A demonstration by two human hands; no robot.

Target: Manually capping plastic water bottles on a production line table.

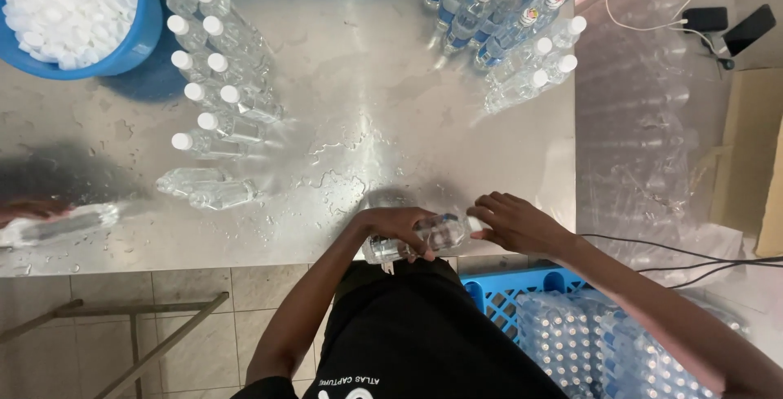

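Grip — my left hand (397, 226) wraps the clear bottle (416, 238) held sideways at the steel table (359, 122) edge; my right hand (515, 221) pinches its cap end | Around — capped bottles (214, 73) left, labelled bottles (502, 8) far right, blue tub of caps (134, 44), blue crate (497, 289) below | Another person's hand (28, 207) at the left edge.

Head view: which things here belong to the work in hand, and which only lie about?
In the work: clear bottle, left hand holding it, right hand at its cap end, capped bottles, tub of white caps.
Lying about: cables, cardboard.
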